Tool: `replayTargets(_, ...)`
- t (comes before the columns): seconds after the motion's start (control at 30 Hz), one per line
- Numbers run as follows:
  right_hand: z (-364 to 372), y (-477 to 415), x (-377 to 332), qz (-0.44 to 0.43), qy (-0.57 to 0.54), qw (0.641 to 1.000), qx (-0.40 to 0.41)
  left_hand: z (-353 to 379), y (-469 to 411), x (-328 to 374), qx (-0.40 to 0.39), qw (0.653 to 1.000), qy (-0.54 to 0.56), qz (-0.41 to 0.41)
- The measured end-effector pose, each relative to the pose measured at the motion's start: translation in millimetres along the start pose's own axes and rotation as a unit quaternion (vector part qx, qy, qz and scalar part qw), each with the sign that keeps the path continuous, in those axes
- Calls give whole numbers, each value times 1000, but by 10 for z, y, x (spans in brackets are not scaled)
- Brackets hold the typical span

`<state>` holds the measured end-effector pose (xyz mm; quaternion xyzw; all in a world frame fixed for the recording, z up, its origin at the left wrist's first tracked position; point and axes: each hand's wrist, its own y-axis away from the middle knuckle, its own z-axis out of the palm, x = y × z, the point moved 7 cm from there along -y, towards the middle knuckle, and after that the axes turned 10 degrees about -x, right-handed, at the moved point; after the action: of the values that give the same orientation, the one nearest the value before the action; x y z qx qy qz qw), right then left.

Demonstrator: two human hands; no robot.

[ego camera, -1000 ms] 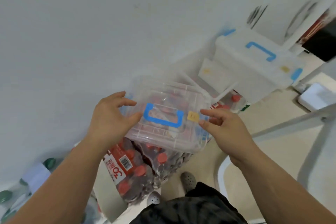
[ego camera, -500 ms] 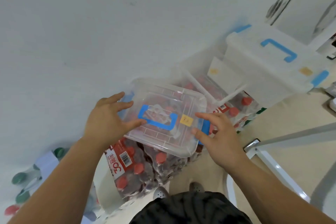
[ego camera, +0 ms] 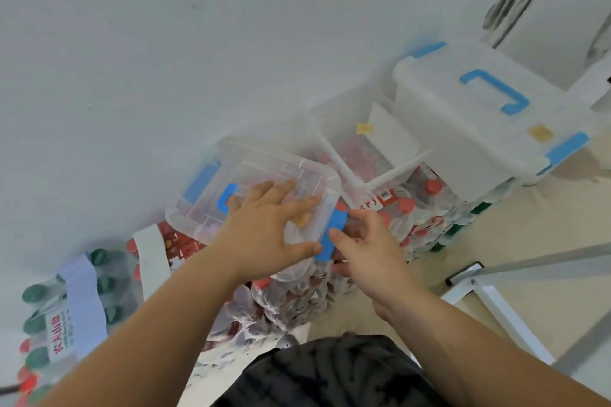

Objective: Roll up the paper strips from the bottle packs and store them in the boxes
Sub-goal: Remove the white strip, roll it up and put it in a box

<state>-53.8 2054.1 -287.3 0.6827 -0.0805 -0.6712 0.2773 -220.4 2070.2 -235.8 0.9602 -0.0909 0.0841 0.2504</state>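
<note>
Two-handed: presses clear box (ego camera: 264, 172) with flat left hand (ego camera: 264, 228), pinches blue latch (ego camera: 335, 225) with right hand (ego camera: 370, 248), risks tipping it off lumpy bottle packs (ego camera: 291, 301).

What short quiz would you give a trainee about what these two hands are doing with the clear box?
1. True or false: the left hand lies flat on the lid of the small clear box.
2. Which part does the right hand grip? A the blue handle; B the blue latch; C the table leg.
3. Fill in: the box rests on a bottle pack with ___ caps.
Key: 1 true; 2 B; 3 red.
</note>
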Motion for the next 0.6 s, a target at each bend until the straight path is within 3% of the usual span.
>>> replayTargets(0.37, -35, -240, -121, -25, -48, 998, -40, -60, -11, 8, -31, 999, -9, 15)
replayTargets(0.53, -22, -280, -142, -33, -18, 999, -30, -58, -20, -12, -23, 1000, 13, 16)
replayTargets(0.6, -31, -256, -162, -50, 42, 998, -19, -52, -1, -22, -13, 1000, 17, 16)
